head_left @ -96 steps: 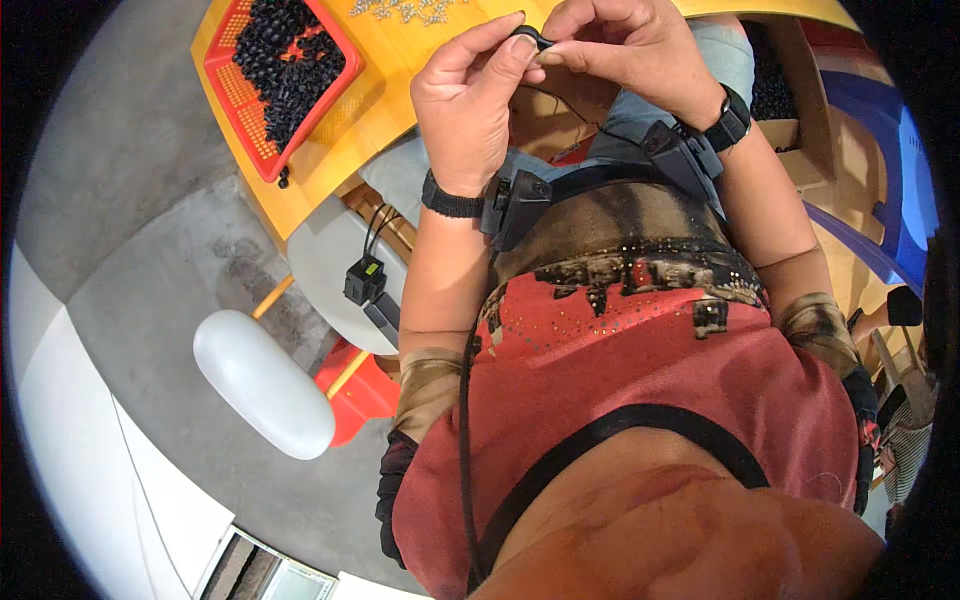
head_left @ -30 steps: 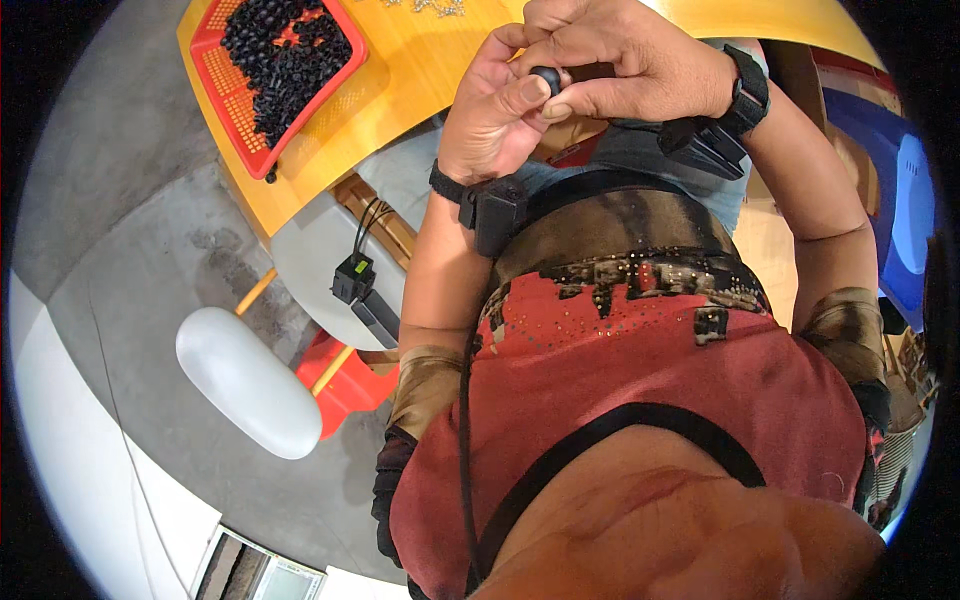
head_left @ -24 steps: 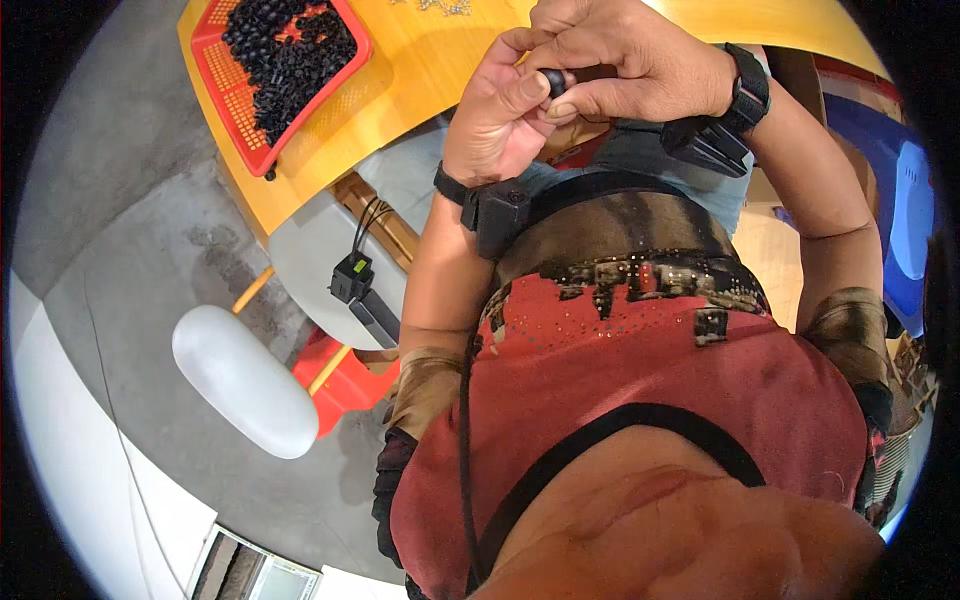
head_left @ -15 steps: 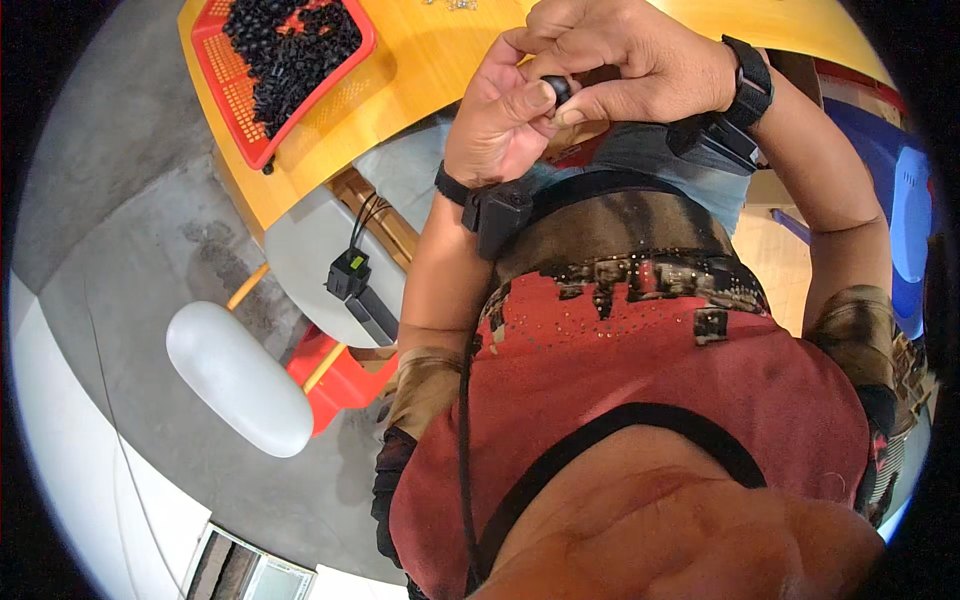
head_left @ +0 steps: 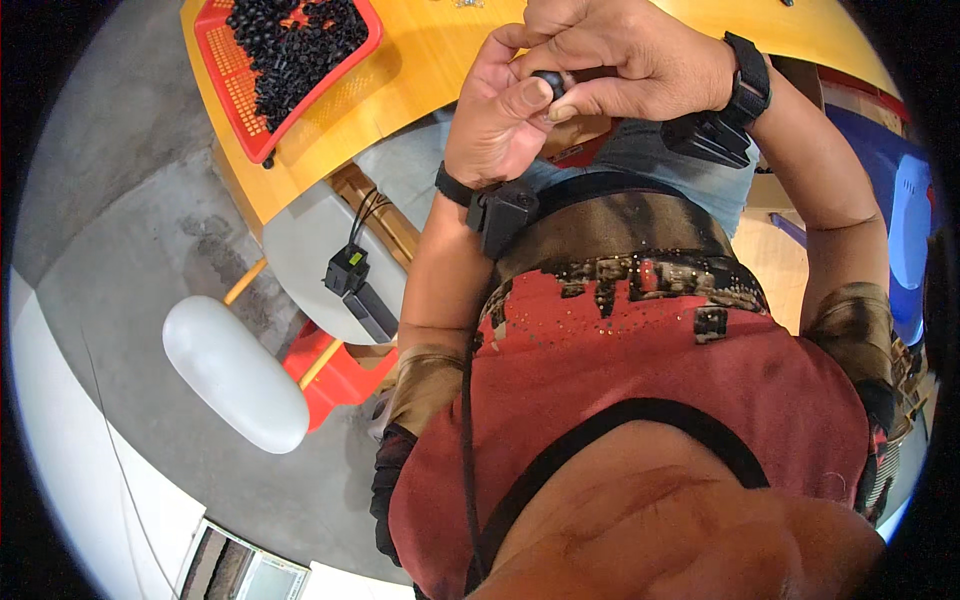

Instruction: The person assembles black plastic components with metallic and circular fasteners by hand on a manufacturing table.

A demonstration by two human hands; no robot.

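Note:
A small, rounded black piece sits between the fingertips of both hands, above my lap at the table's near edge. My left hand is closed on it, with the thumb pressed along its near side. From the other side my right hand pinches it between thumb and fingers. The fingers cover most of the piece, so its full shape cannot be made out. Up to the left, a red plastic basket holds a heap of small black parts.
The yellow table curves across the top, with tiny shiny bits at its far edge. To the left stands a grey stool seat carrying a black device with cables. A blue chair is at the right.
Both hands keep their grip on the black piece, which has turned slightly between the fingertips. The whole view has shifted a little.

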